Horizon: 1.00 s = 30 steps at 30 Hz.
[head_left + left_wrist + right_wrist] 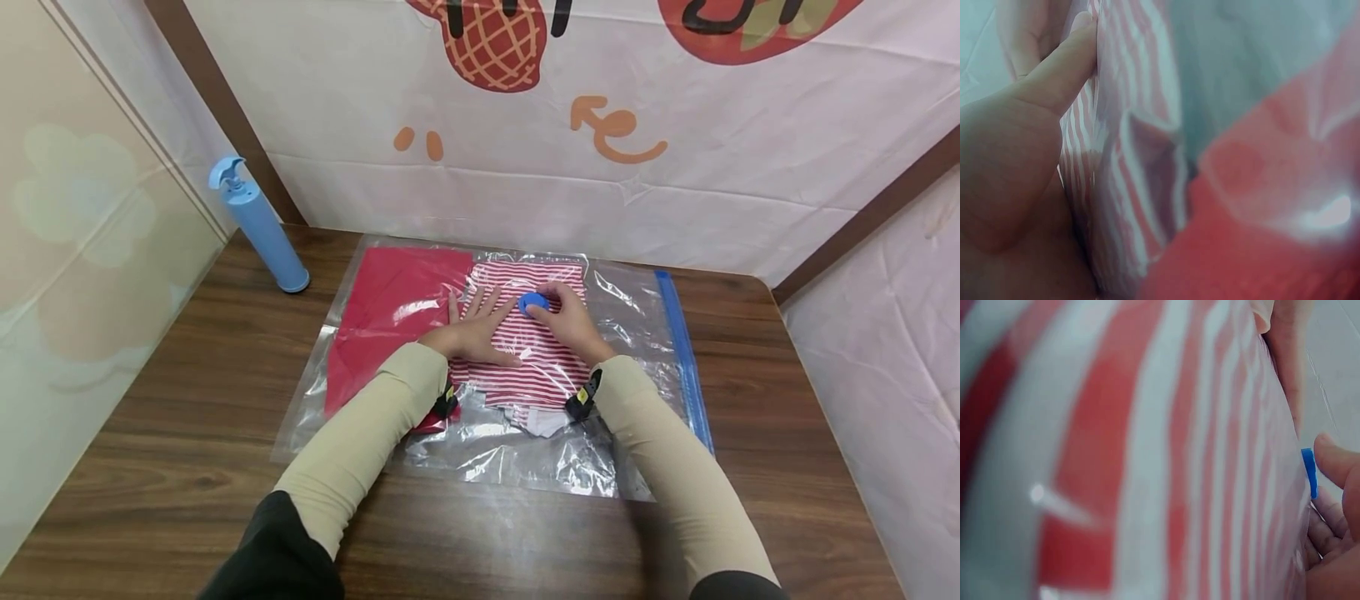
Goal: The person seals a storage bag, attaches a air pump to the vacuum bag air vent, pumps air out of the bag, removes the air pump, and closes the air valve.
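A clear vacuum storage bag (637, 321) lies flat, with a folded red cloth (397, 308) and a red-and-white striped garment (525, 362) inside. My left hand (476, 333) rests on the bag with its fingers spread, over the border of the two fabrics. At the round blue valve cap (532, 302) on the striped part, my right hand (567, 321) has thumb and fingers at the rim, pinching it. The right wrist view shows the cap (1309, 473) edge-on beside the thumb. In the left wrist view the left hand (1010, 162) lies along the striped fabric.
A light blue hand pump (266, 233) stands at the back left of the wooden table (187, 417). The bag's blue zip edge (682, 358) runs down its right side. A printed cloth backdrop (525, 192) rises behind the table.
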Each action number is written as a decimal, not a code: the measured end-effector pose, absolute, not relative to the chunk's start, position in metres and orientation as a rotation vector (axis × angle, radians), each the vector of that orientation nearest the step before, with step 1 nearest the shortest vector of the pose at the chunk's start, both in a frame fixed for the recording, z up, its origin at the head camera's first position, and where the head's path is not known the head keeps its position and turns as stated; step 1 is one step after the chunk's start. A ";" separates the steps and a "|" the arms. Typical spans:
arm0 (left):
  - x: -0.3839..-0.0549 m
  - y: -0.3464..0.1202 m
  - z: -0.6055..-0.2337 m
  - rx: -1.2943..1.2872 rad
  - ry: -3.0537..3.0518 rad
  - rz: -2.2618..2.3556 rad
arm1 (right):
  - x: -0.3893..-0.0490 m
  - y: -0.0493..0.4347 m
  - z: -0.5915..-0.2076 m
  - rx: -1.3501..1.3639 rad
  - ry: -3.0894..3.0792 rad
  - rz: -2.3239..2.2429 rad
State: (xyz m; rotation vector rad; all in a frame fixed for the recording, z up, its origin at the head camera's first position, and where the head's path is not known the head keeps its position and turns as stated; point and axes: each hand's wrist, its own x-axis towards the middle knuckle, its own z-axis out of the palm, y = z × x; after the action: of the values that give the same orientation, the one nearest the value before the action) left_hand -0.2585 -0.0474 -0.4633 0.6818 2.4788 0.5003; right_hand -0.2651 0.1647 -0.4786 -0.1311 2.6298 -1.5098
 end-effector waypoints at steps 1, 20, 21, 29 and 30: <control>-0.258 -0.047 -0.462 0.683 2.480 0.494 | -0.265 0.164 -0.479 -0.130 2.634 -1.505; -0.260 -0.047 -0.466 0.676 2.496 0.473 | -0.265 0.162 -0.477 -0.168 2.702 -1.444; -0.261 -0.047 -0.468 0.671 2.494 0.479 | -0.265 0.161 -0.477 -0.155 2.687 -1.456; -0.263 -0.047 -0.470 0.665 2.479 0.482 | -0.264 0.161 -0.477 -0.169 2.684 -1.462; -0.263 -0.048 -0.470 0.673 2.480 0.486 | -0.264 0.161 -0.477 -0.176 2.686 -1.456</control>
State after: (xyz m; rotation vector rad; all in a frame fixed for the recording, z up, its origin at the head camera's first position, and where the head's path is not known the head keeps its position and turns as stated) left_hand -0.2626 -0.0477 -0.4696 0.6729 2.4804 0.4856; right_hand -0.2638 0.1610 -0.4770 -0.1760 2.6864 -1.4559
